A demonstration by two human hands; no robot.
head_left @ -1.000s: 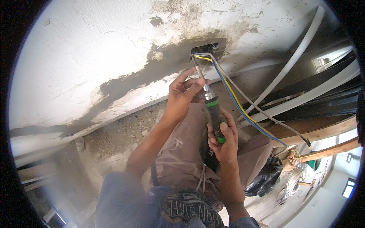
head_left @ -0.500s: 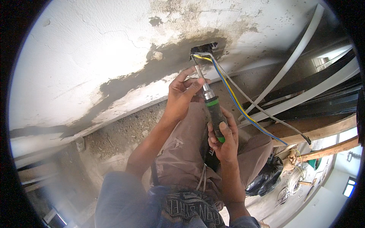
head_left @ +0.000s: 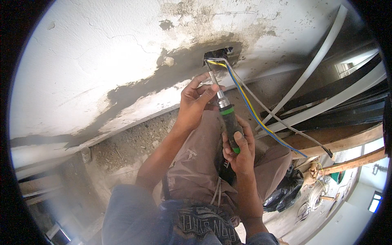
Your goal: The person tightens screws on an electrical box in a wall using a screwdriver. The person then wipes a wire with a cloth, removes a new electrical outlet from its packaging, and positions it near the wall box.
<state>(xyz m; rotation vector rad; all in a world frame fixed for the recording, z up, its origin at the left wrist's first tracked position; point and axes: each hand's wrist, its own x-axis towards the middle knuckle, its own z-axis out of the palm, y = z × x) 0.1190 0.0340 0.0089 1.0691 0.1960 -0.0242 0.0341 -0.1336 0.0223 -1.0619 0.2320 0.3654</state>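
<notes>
My left hand (head_left: 196, 100) grips the metal shaft (head_left: 214, 81) of a screwdriver, thumb across it, just below a rough square hole (head_left: 218, 54) in the plastered wall. My right hand (head_left: 241, 151) wraps round its black and green handle (head_left: 229, 126). The tool's upper end sits at the lower left corner of the hole, against a dark piece too small to make out. Yellow, blue and grey wires (head_left: 249, 102) come out of the hole and hang down to the right of the screwdriver.
White strips (head_left: 310, 69) lean at the right beside black lengths (head_left: 359, 102) and wooden boards (head_left: 347, 163). A black plastic bag (head_left: 281, 188) and a pale cable coil (head_left: 316, 194) lie lower right. Gritty rubble (head_left: 134, 143) lines the wall's foot. My knees are bent below my hands.
Both hands and the screwdriver hold nearly the same place; my right hand has shifted very slightly. Otherwise little differs.
</notes>
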